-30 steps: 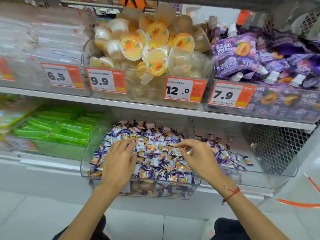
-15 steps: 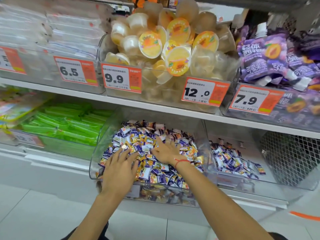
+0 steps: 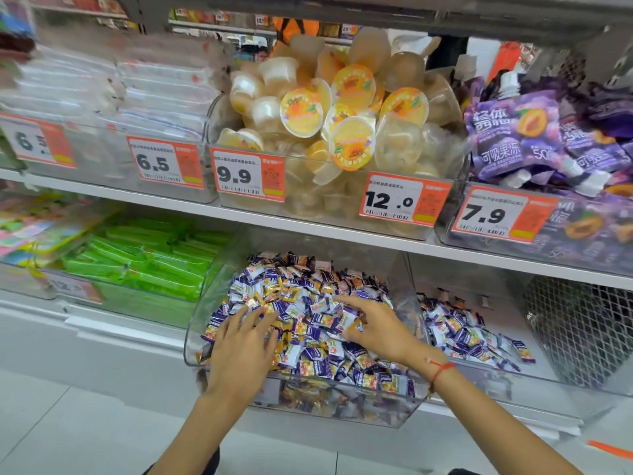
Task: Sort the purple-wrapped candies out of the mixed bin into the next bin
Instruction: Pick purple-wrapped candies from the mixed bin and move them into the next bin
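Drawn back toward the mixed bin's [image 3: 404, 411] right wall, right hand [image 3: 378, 329] rests spread on candies [image 3: 310, 305]; left hand [image 3: 241, 347] presses flat near the front edge.

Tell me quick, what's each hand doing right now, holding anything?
Left hand: open, fingers spread flat on the candies in the mixed bin, holding nothing.
Right hand: open, fingers loosely bent over the pile, nothing visibly held.

white lower shelf [image 3: 113, 329], mixed bin [image 3: 342, 402], next bin [image 3: 534, 375], green packets bin [image 3: 147, 303]
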